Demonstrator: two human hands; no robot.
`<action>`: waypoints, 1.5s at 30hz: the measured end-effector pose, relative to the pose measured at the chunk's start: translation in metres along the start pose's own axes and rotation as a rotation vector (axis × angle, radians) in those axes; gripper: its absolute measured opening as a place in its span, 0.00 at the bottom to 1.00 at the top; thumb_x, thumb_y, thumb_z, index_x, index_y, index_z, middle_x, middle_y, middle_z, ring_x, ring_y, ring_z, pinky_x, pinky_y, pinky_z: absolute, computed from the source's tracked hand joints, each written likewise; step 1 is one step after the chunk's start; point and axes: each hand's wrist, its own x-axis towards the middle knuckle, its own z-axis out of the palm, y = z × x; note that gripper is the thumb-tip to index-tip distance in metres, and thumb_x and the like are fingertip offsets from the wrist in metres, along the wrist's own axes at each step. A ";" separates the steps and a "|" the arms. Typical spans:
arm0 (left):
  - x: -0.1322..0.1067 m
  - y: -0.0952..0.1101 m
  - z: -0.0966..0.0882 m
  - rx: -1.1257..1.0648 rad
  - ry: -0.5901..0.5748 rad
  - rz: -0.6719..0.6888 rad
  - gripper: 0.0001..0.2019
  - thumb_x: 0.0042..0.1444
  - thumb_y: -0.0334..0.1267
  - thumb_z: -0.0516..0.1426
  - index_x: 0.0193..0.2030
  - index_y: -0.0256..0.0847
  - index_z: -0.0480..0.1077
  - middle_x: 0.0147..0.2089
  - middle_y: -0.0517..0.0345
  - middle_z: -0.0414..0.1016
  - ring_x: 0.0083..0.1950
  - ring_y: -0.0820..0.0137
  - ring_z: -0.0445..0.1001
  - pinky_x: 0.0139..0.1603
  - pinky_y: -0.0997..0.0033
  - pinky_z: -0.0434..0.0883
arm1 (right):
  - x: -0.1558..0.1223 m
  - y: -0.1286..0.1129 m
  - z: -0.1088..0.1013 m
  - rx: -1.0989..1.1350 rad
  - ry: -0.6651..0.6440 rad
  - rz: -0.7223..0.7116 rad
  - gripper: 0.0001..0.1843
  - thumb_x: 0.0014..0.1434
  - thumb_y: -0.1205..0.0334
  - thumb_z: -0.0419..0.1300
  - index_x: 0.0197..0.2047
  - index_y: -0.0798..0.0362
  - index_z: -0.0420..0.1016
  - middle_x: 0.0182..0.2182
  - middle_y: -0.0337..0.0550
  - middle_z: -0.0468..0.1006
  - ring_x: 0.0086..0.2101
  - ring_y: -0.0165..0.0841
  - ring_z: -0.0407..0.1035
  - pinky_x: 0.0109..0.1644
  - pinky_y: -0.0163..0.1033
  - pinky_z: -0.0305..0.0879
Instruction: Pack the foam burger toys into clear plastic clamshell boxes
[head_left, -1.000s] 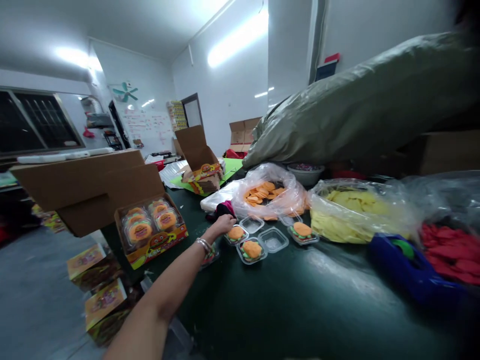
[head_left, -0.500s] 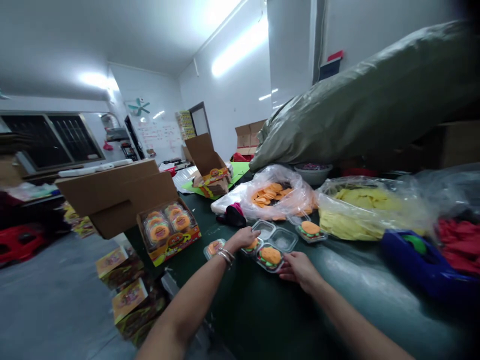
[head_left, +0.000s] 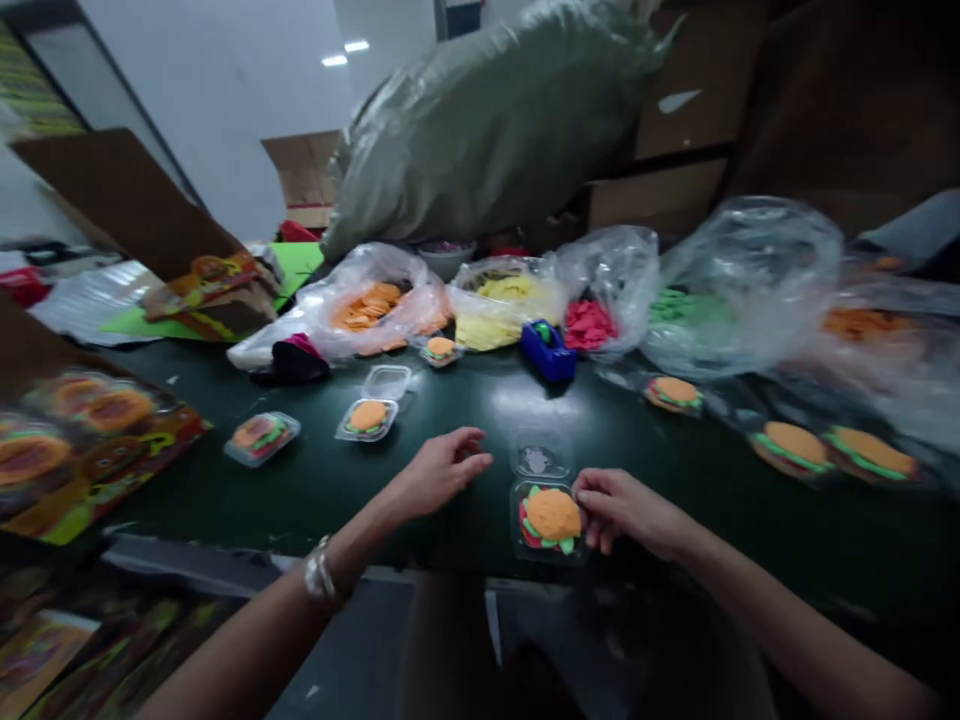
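A clear plastic clamshell (head_left: 541, 492) lies open on the dark green table (head_left: 420, 470), its near half filled with a toy burger (head_left: 551, 515) of orange, green and red. My right hand (head_left: 619, 508) pinches the right edge of that half. My left hand (head_left: 439, 468) hovers just left of the clamshell, fingers loosely spread, with nothing in it. A bracelet (head_left: 319, 575) sits on my left wrist.
Other burger clamshells (head_left: 367, 417) (head_left: 261, 437) lie to the left, loose burgers (head_left: 791, 446) to the right. Bags of orange (head_left: 375, 305), yellow (head_left: 504, 300), red (head_left: 589, 322) and green (head_left: 686, 305) pieces line the back, with a blue tape dispenser (head_left: 549, 347). A printed display box (head_left: 82, 440) stands left.
The view has swung right and down. One clamshell with a burger has come from the far group to the table's near edge, my right hand still on it; my left hand has let go.
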 end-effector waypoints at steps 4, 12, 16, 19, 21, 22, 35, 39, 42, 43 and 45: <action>0.034 0.012 0.061 -0.164 -0.060 -0.114 0.28 0.53 0.43 0.60 0.59 0.30 0.62 0.39 0.47 0.75 0.27 0.73 0.70 0.24 0.75 0.67 | -0.013 0.004 -0.008 -0.050 0.031 -0.061 0.09 0.52 0.58 0.58 0.28 0.54 0.65 0.18 0.36 0.73 0.17 0.30 0.70 0.17 0.32 0.64; 0.054 0.011 0.078 -0.145 -0.056 -0.175 0.05 0.50 0.28 0.59 0.36 0.34 0.70 0.13 0.70 0.62 0.14 0.80 0.59 0.15 0.82 0.57 | -0.054 0.057 0.016 -0.353 0.520 -0.589 0.13 0.58 0.59 0.60 0.46 0.51 0.70 0.45 0.47 0.74 0.45 0.39 0.68 0.50 0.47 0.66; 0.053 0.005 0.081 -0.151 -0.018 -0.154 0.06 0.51 0.25 0.56 0.36 0.36 0.68 0.14 0.71 0.62 0.13 0.80 0.60 0.15 0.83 0.58 | -0.050 0.078 0.035 -0.640 0.702 -0.891 0.18 0.61 0.63 0.59 0.54 0.53 0.67 0.48 0.52 0.74 0.50 0.44 0.65 0.52 0.52 0.64; 0.055 0.001 0.082 -0.163 -0.014 -0.137 0.06 0.51 0.25 0.56 0.35 0.37 0.67 0.14 0.71 0.62 0.13 0.80 0.60 0.14 0.83 0.58 | -0.040 0.080 0.041 -0.771 0.743 -0.915 0.20 0.62 0.65 0.58 0.57 0.55 0.66 0.48 0.53 0.74 0.50 0.45 0.64 0.50 0.53 0.64; 0.057 -0.002 0.081 -0.174 -0.015 -0.120 0.05 0.51 0.26 0.56 0.35 0.37 0.67 0.15 0.71 0.62 0.12 0.79 0.60 0.13 0.82 0.58 | -0.037 0.077 0.040 -0.812 0.739 -0.916 0.20 0.62 0.66 0.58 0.57 0.55 0.65 0.49 0.54 0.75 0.50 0.45 0.65 0.50 0.53 0.65; 0.057 -0.003 0.081 -0.180 -0.011 -0.108 0.05 0.51 0.26 0.55 0.36 0.37 0.66 0.15 0.71 0.63 0.12 0.79 0.60 0.13 0.82 0.59 | -0.036 0.076 0.039 -0.824 0.730 -0.921 0.19 0.62 0.66 0.58 0.57 0.56 0.66 0.49 0.54 0.75 0.50 0.45 0.65 0.50 0.52 0.65; -0.002 0.011 0.074 0.021 -0.080 0.444 0.23 0.58 0.27 0.49 0.60 0.43 0.61 0.54 0.51 0.73 0.56 0.66 0.71 0.60 0.62 0.66 | -0.029 0.076 0.033 -0.830 0.711 -0.871 0.23 0.63 0.58 0.57 0.59 0.54 0.61 0.51 0.55 0.74 0.49 0.45 0.69 0.49 0.52 0.68; -0.034 0.014 0.063 0.286 -0.340 0.708 0.29 0.51 0.25 0.54 0.61 0.42 0.60 0.64 0.46 0.62 0.67 0.58 0.57 0.66 0.52 0.57 | -0.031 0.080 0.035 -0.781 0.756 -0.780 0.35 0.62 0.51 0.57 0.66 0.56 0.49 0.52 0.59 0.73 0.48 0.46 0.70 0.49 0.53 0.69; -0.041 0.007 0.064 0.376 -0.366 0.802 0.28 0.51 0.31 0.60 0.60 0.42 0.59 0.65 0.43 0.61 0.70 0.53 0.51 0.67 0.46 0.53 | -0.036 0.077 0.031 -0.843 0.662 -0.753 0.36 0.61 0.54 0.59 0.66 0.53 0.48 0.55 0.59 0.70 0.52 0.47 0.67 0.53 0.56 0.66; -0.040 0.003 0.067 0.386 -0.331 0.824 0.25 0.54 0.33 0.60 0.58 0.42 0.60 0.63 0.43 0.63 0.69 0.54 0.53 0.67 0.46 0.53 | -0.038 0.075 0.029 -0.863 0.612 -0.744 0.36 0.59 0.56 0.61 0.66 0.52 0.49 0.56 0.58 0.69 0.53 0.47 0.66 0.54 0.56 0.65; -0.036 -0.005 0.072 0.376 -0.265 0.867 0.16 0.59 0.34 0.57 0.54 0.43 0.64 0.60 0.45 0.68 0.67 0.57 0.57 0.66 0.47 0.55 | -0.040 0.066 0.021 -0.867 0.511 -0.718 0.38 0.56 0.58 0.64 0.65 0.51 0.52 0.58 0.57 0.67 0.56 0.47 0.63 0.56 0.56 0.64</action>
